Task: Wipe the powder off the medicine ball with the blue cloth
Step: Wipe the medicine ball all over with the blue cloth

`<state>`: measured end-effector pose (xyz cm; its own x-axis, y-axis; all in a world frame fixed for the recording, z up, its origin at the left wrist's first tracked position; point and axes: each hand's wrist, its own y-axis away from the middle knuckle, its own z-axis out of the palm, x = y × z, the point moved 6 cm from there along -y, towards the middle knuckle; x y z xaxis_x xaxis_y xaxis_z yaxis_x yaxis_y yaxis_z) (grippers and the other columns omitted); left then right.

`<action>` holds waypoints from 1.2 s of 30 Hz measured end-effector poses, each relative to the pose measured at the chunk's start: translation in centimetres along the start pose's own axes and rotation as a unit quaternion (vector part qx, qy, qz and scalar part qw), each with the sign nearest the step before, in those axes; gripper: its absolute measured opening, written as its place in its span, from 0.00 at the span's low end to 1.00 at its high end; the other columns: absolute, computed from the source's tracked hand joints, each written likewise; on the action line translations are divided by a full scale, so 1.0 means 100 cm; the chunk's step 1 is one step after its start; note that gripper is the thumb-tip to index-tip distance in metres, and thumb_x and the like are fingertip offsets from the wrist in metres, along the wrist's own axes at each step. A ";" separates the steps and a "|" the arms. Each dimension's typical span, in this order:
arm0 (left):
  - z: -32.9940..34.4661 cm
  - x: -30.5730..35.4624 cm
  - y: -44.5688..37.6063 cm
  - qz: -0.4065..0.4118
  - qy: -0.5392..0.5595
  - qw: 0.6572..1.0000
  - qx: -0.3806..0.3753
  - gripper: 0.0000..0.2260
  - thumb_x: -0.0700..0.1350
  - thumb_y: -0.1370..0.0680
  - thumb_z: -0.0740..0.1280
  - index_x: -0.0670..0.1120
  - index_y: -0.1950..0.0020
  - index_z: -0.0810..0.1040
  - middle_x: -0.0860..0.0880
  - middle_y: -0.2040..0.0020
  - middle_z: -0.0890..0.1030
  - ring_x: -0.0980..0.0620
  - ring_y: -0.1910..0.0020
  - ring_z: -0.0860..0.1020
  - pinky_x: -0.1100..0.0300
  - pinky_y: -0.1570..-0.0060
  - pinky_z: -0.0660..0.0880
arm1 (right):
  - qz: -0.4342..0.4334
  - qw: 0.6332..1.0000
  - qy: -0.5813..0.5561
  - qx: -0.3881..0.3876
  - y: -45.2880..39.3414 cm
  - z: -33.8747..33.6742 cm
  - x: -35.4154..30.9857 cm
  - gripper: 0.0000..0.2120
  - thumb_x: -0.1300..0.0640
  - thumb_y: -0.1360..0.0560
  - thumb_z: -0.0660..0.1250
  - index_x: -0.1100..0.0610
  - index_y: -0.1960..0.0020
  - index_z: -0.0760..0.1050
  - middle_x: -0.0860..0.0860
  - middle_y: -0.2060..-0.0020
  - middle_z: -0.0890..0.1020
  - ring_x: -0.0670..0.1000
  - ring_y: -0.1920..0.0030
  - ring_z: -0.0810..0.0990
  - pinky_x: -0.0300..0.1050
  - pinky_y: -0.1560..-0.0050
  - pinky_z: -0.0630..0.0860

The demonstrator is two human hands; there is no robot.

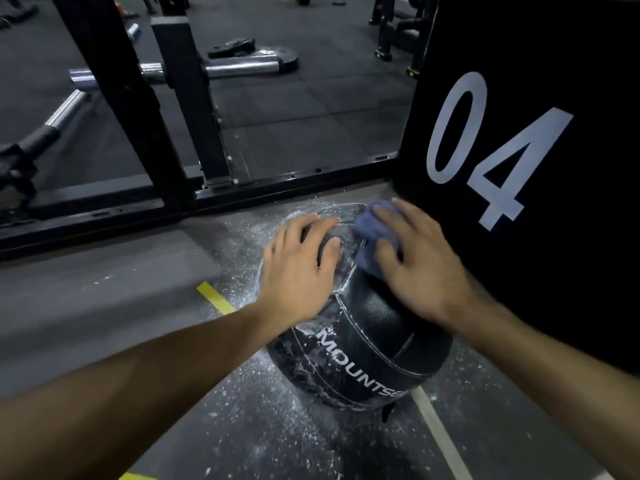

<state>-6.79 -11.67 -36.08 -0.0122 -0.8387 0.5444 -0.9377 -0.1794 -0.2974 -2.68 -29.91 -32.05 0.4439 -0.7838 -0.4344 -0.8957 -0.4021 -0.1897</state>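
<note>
While the left hand point(298, 268) steadies the medicine ball point(360, 344) on the floor with flat fingers, the right hand point(415, 261) presses the blue cloth point(372, 233) mid-wipe; next, probably the powdery left side.

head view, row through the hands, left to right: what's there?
Yellow floor stripe → left hand resting on the medicine ball → blue cloth → right hand pressing the cloth → black box marked 04.
</note>
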 end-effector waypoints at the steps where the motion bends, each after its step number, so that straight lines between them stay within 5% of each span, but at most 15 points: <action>1: -0.001 -0.001 -0.004 -0.002 0.014 1.000 -0.008 0.22 0.59 0.15 0.50 0.60 0.24 0.70 0.55 0.25 0.68 0.53 0.24 0.64 0.45 0.23 0.58 | -0.054 0.997 0.045 0.022 0.018 0.005 -0.014 0.31 0.43 0.19 0.54 0.49 0.18 0.67 0.52 0.17 0.64 0.57 0.17 0.59 0.53 0.16 0.53; 7: -0.013 -0.056 -0.033 -0.140 0.158 0.976 -0.058 0.18 0.61 0.14 0.58 0.55 0.30 0.78 0.56 0.33 0.78 0.52 0.33 0.76 0.51 0.29 0.69 | -0.231 0.965 0.106 0.064 0.095 0.028 -0.025 0.31 0.46 0.21 0.62 0.51 0.19 0.69 0.53 0.16 0.61 0.63 0.15 0.56 0.71 0.21 0.60; 11: 0.002 -0.063 -0.033 -0.169 0.247 0.935 -0.189 0.26 0.63 0.14 0.55 0.54 0.19 0.68 0.59 0.24 0.71 0.56 0.24 0.68 0.56 0.24 0.59 | -0.279 0.947 0.156 0.033 0.112 0.032 -0.032 0.34 0.49 0.25 0.64 0.49 0.19 0.69 0.53 0.16 0.62 0.65 0.16 0.56 0.71 0.21 0.58; 14: 0.004 -0.057 -0.035 -0.146 0.243 0.936 -0.210 0.25 0.63 0.14 0.53 0.55 0.19 0.66 0.56 0.20 0.67 0.60 0.25 0.64 0.60 0.26 0.56 | -0.281 0.940 0.195 0.007 0.103 0.029 -0.039 0.34 0.47 0.25 0.63 0.49 0.19 0.69 0.53 0.16 0.62 0.64 0.15 0.55 0.69 0.20 0.56; 21: 0.009 -0.053 -0.035 -0.119 0.210 0.948 -0.207 0.24 0.61 0.13 0.52 0.55 0.19 0.66 0.54 0.23 0.71 0.56 0.27 0.69 0.56 0.28 0.62 | -0.024 0.991 0.108 -0.079 -0.008 0.004 -0.044 0.34 0.39 0.24 0.48 0.44 0.20 0.68 0.52 0.20 0.68 0.58 0.21 0.65 0.58 0.20 0.63; 24: 0.019 -0.052 -0.033 -0.113 0.170 0.960 -0.192 0.27 0.68 0.16 0.50 0.59 0.19 0.64 0.52 0.25 0.72 0.54 0.35 0.73 0.55 0.36 0.70 | 0.113 0.985 0.018 -0.129 -0.074 0.006 -0.023 0.25 0.34 0.27 0.52 0.38 0.42 0.83 0.51 0.38 0.81 0.60 0.35 0.79 0.58 0.30 0.75; 26: 0.022 -0.048 -0.031 -0.116 0.150 0.966 -0.177 0.29 0.71 0.17 0.48 0.60 0.20 0.64 0.52 0.28 0.72 0.54 0.41 0.76 0.60 0.46 0.73 | 0.135 0.978 0.002 -0.160 -0.101 0.015 -0.010 0.24 0.29 0.27 0.57 0.44 0.53 0.83 0.51 0.47 0.83 0.60 0.41 0.83 0.58 0.33 0.77; 28: 0.022 -0.045 -0.029 -0.126 0.130 0.970 -0.160 0.31 0.72 0.19 0.45 0.60 0.21 0.64 0.50 0.31 0.74 0.52 0.44 0.78 0.52 0.43 0.77 | 0.152 0.970 -0.005 -0.189 -0.109 0.022 -0.009 0.27 0.30 0.27 0.61 0.51 0.47 0.84 0.53 0.42 0.85 0.60 0.38 0.83 0.57 0.32 0.77; 30: 0.019 -0.044 -0.027 -0.143 0.097 0.973 -0.151 0.29 0.70 0.18 0.43 0.59 0.22 0.65 0.48 0.35 0.75 0.48 0.45 0.79 0.41 0.38 0.76 | 0.132 0.975 0.025 -0.174 -0.101 0.018 -0.024 0.30 0.30 0.27 0.59 0.47 0.37 0.83 0.52 0.35 0.83 0.60 0.33 0.80 0.57 0.29 0.75; 36: 0.017 -0.039 -0.023 -0.120 0.050 0.979 -0.159 0.23 0.64 0.15 0.47 0.59 0.22 0.63 0.45 0.28 0.73 0.40 0.34 0.76 0.39 0.33 0.72 | -0.082 0.982 0.161 -0.061 0.000 0.012 -0.068 0.34 0.39 0.27 0.50 0.43 0.23 0.72 0.50 0.21 0.69 0.59 0.20 0.64 0.62 0.20 0.63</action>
<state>-4.02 -8.82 -38.85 0.2027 -0.7347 0.6474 -0.9782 -0.1829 0.0987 -5.74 -24.02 -30.13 0.5854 -0.8043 -0.1022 -0.8099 -0.5745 -0.1184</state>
